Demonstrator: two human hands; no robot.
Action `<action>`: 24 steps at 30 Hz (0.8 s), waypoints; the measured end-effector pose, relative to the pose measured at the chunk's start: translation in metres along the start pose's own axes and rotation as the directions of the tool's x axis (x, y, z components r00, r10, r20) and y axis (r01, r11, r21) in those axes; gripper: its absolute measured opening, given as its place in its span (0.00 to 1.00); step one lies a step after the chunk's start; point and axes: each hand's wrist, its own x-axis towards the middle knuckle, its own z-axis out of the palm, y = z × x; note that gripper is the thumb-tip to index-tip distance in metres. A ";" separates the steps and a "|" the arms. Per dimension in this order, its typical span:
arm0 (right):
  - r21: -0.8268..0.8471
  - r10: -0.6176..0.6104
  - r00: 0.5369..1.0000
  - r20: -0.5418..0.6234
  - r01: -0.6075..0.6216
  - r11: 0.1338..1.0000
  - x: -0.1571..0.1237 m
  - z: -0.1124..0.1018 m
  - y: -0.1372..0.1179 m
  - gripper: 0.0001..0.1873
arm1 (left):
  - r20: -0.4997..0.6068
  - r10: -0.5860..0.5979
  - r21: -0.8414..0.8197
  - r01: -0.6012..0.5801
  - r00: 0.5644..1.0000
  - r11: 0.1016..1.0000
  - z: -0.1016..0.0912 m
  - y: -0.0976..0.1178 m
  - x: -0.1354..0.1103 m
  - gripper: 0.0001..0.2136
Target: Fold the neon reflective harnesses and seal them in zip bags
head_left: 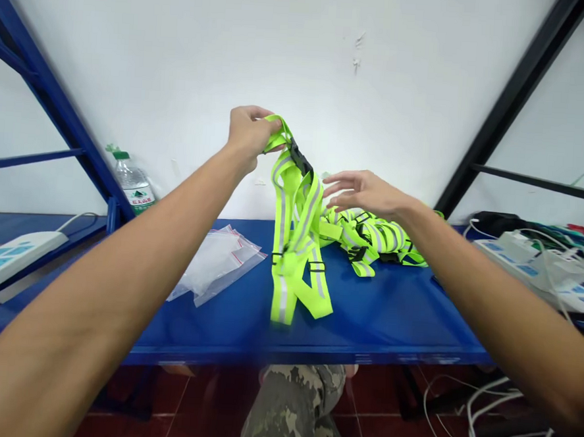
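Blue metal table (389, 317), flat top. Stack of clear plastic zip bags with red seal lines (215, 263) lies left of centre, near the front edge. Clear plastic water bottle with green cap and green label (133, 184) stands upright at the back left corner, against the white wall (183, 53). White power strip with pale blue sockets (7, 260) sits past the left edge. More white power strips with tangled white leads (531, 259) at the right edge. Loose white cables (483, 401) lie on the red tiled floor (201, 404) below the front right corner.

Bright even light, soft shadows, wide-angle edge distortion.
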 end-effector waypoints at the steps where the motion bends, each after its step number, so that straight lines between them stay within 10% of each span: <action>1: -0.043 -0.048 0.997 -0.060 0.046 0.998 0.005 0.008 0.005 0.36 | 0.001 0.013 -0.002 -0.013 1.000 1.000 0.005 0.001 -0.002 0.07; 3: -0.133 -0.142 0.986 -0.083 0.130 0.983 0.014 0.022 0.015 0.40 | 0.019 0.015 -0.031 -0.015 1.000 0.999 0.011 0.000 -0.003 0.08; 6: -0.191 -0.228 0.971 -0.073 0.211 0.959 0.022 0.037 0.027 0.18 | 0.046 -0.022 -0.103 0.027 0.999 0.994 0.011 -0.005 0.001 0.09; 9: -0.184 -0.159 0.950 -0.269 0.111 0.977 0.027 0.034 0.033 0.14 | 0.031 -0.072 -0.159 0.076 0.997 0.984 0.001 -0.012 0.007 0.11; 15: -0.360 -0.278 0.740 -0.612 0.052 0.932 0.018 -0.013 0.014 0.12 | -0.001 -0.108 -0.137 0.107 0.994 0.985 -0.024 -0.029 0.018 0.11; 19: -0.653 -0.322 0.844 -0.430 -0.044 0.756 0.003 -0.043 0.002 0.13 | -0.084 -0.086 -0.012 0.085 0.993 0.996 -0.038 -0.038 0.018 0.13; 24: -0.490 -0.183 0.761 -0.622 -0.196 0.850 -0.010 -0.064 0.018 0.03 | -0.157 -0.059 0.046 0.067 0.986 0.997 -0.045 -0.044 0.010 0.14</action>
